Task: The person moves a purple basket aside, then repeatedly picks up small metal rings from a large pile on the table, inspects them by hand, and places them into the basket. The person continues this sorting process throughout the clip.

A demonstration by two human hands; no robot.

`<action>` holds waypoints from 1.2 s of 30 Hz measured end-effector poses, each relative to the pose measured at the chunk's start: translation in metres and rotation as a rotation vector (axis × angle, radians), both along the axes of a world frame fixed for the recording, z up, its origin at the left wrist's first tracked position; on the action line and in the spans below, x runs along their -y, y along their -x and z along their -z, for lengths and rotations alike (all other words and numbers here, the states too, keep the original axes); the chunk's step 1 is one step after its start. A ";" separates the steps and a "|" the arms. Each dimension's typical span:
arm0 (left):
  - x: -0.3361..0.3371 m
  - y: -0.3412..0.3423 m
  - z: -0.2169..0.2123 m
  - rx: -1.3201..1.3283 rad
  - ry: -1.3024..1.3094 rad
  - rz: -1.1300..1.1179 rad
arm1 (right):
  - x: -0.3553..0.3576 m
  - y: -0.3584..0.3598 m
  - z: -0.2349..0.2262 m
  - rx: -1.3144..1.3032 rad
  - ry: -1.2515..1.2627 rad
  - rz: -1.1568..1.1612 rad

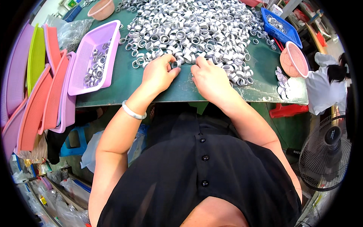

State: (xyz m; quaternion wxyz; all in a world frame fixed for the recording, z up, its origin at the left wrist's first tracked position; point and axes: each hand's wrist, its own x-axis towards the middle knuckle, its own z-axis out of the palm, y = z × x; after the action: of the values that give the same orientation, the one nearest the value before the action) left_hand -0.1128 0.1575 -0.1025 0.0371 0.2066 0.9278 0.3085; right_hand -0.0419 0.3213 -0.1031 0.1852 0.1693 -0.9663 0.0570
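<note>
A large heap of silver-grey metal rings (189, 32) covers the far middle of the green table (128, 89). At the heap's near edge my left hand (159, 73) is closed, with a metal ring (175, 65) between its thumb and fingers. A pale bangle (133, 111) circles that wrist. A short gap to the right, my right hand (211, 78) rests by the rings with its fingers curled in. Whatever its fingertips hold, if anything, is hidden. Left of my hands stands a purple basket (113, 49) with several rings lying inside.
Stacked purple, orange and green baskets (41, 83) lean beyond the table's left edge. At the right are a blue basket (287, 36) of small parts, a pink basket (291, 62) and flat metal discs (281, 81). A black fan (327, 151) stands at the lower right.
</note>
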 end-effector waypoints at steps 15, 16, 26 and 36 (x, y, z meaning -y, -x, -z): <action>0.017 -0.040 -0.005 0.342 -0.861 0.177 | 0.001 -0.002 0.002 0.127 1.122 -0.388; 0.017 -0.041 -0.005 0.342 -0.880 0.181 | 0.002 -0.003 0.002 0.141 1.180 -0.401; 0.014 -0.047 -0.019 0.805 -1.014 0.025 | -0.001 -0.006 -0.007 0.691 1.783 -0.330; 0.011 -0.047 -0.017 1.001 -1.039 -0.021 | -0.004 -0.008 -0.006 0.891 1.995 -0.309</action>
State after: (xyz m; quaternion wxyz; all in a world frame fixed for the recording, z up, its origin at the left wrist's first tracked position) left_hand -0.0654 0.1461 -0.0857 0.3517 0.0226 0.5349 0.7679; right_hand -0.0341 0.3253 -0.0966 -0.1353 0.0269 -0.4352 0.8897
